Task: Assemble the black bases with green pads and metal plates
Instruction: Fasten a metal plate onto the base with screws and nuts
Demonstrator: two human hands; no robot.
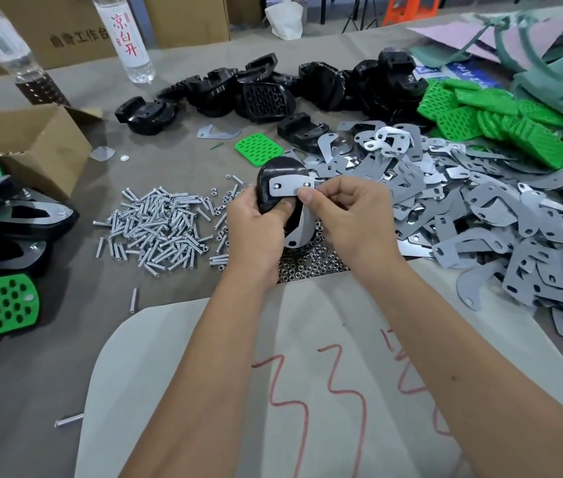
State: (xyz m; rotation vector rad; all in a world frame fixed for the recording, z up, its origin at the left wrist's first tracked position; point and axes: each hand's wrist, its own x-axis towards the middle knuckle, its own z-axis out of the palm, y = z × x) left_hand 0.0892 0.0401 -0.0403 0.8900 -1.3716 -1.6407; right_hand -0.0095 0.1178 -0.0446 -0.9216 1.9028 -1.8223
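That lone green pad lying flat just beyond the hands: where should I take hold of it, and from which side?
Probably pinch the green pad across its near long edge, coming from above on the hands' side. It lies flat and alone on the table, that edge is clear, while metal plates crowd its right side.

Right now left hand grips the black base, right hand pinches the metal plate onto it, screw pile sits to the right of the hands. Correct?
Not quite: in the head view the screw pile lies left of the hands. Left hand grips the black base; right hand pinches the metal plate.
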